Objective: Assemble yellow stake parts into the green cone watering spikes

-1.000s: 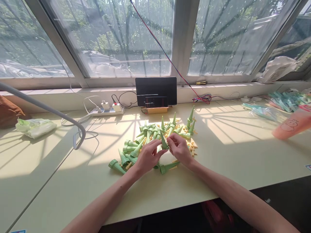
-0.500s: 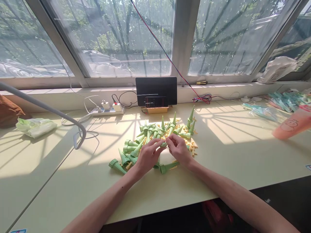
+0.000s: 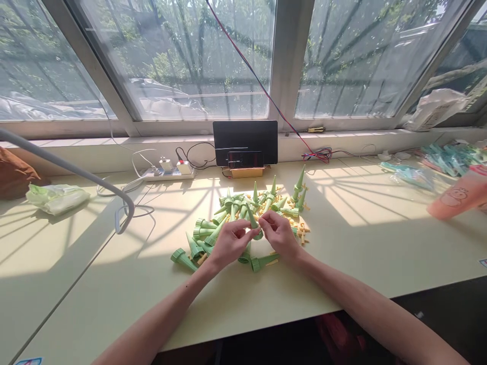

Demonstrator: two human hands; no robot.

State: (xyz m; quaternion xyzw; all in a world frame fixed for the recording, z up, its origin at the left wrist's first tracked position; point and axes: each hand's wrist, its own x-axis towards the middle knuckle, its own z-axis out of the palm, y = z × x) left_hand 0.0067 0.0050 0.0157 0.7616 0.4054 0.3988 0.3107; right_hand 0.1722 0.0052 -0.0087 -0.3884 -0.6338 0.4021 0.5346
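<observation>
A heap of green cone-shaped plastic spikes (image 3: 228, 215) mixed with small yellow pieces (image 3: 302, 229) lies on the pale table (image 3: 342, 253) in a patch of sun. Both my hands meet over the near side of the heap. My left hand (image 3: 230, 242) pinches a green cone (image 3: 251, 219) whose tip points up and to the left. My right hand (image 3: 280, 234) has its fingers closed on the wide end of that same cone. More cones lie flat around my wrists, and a few stand upright at the back right of the heap (image 3: 299, 185).
A dark tablet (image 3: 245, 142) and a phone on a stand (image 3: 244, 161) sit at the back by the window. A power strip with cables (image 3: 167, 172) lies to the left, a bent grey tube (image 3: 76, 175) further left. Bags (image 3: 447, 157) and an orange bottle (image 3: 460, 195) are at right.
The green cone between my fingers was turned: upright a second ago, lowered flat half a second ago, now tilted with its tip up-left. My hands stayed over the heap.
</observation>
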